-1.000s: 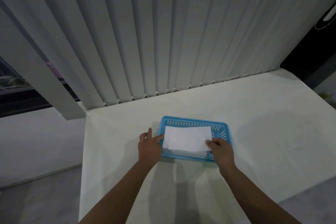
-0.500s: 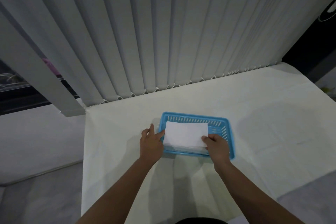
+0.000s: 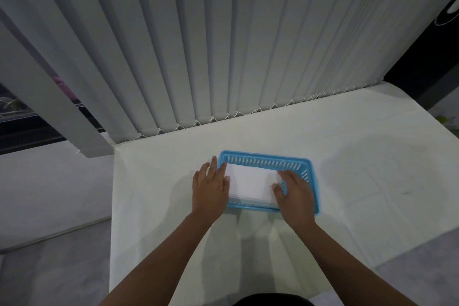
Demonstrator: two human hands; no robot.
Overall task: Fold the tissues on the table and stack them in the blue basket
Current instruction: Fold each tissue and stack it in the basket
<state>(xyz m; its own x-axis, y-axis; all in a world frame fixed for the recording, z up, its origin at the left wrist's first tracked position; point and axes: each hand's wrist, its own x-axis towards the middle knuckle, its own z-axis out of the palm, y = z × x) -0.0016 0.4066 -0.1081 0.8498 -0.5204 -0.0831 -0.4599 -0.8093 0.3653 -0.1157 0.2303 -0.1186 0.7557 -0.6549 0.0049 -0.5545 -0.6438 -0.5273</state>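
Note:
A blue slotted basket [image 3: 263, 160] stands on the white table [image 3: 347, 181], slightly left of centre. Inside it lies a stack of folded white tissues [image 3: 250, 182], filling the left and middle part. My left hand [image 3: 211, 189] rests flat at the basket's left wall, fingers extended, touching the left edge of the stack. My right hand [image 3: 294, 190] lies over the stack's right end, fingers spread, pressing on the tissues. Neither hand grips anything. The basket's near right corner is hidden under my right hand.
Vertical grey blinds [image 3: 223, 45] hang right behind the table's far edge. The table's left edge [image 3: 113, 206] drops to a grey floor. A dark panel [image 3: 422, 69] stands at the far right corner.
The top tissue was held by both hands above the basket; it now lies on the stack. Both hands have let go and flattened against its ends.

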